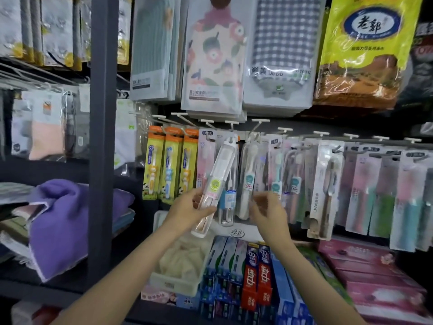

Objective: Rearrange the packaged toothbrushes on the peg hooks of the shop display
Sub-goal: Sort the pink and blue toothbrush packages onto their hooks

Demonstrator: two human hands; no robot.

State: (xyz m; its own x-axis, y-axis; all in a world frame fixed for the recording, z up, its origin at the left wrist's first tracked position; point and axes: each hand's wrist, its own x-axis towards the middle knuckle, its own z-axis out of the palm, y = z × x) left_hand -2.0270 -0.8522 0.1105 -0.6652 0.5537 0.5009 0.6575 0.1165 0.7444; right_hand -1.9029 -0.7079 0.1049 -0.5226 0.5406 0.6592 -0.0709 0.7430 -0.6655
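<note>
- The left hand (189, 208), in the middle of the frame, has its fingers curled round the lower part of a long white toothbrush case (216, 184), which tilts with its top leaning right, up towards a peg hook (232, 127).
- The case's top end sits right at the hook's tip; whether it hangs on it I cannot tell.
- The right hand (267, 207), just right of centre, has its fingers bent close together at the bottom of a clear toothbrush pack (248, 177) hanging straight down; whether they pinch it is blurred, I cannot tell.
- Between the hands hangs another clear pack with a blue label (228, 198).
- Left of the case hang three orange-topped children's toothbrush packs (167, 165), side by side.
- To the right runs a long row of pink and green toothbrush packs (365, 191), overlapping each other.
- Above, large flat cloth packs (214, 55) hang low over the hooks and cover their roots.
- Below the hands stand toothpaste boxes (255, 275) and a white basket (173, 285).
- A dark upright post (102, 137) stands at left, with a purple towel (63, 221) beyond it.
</note>
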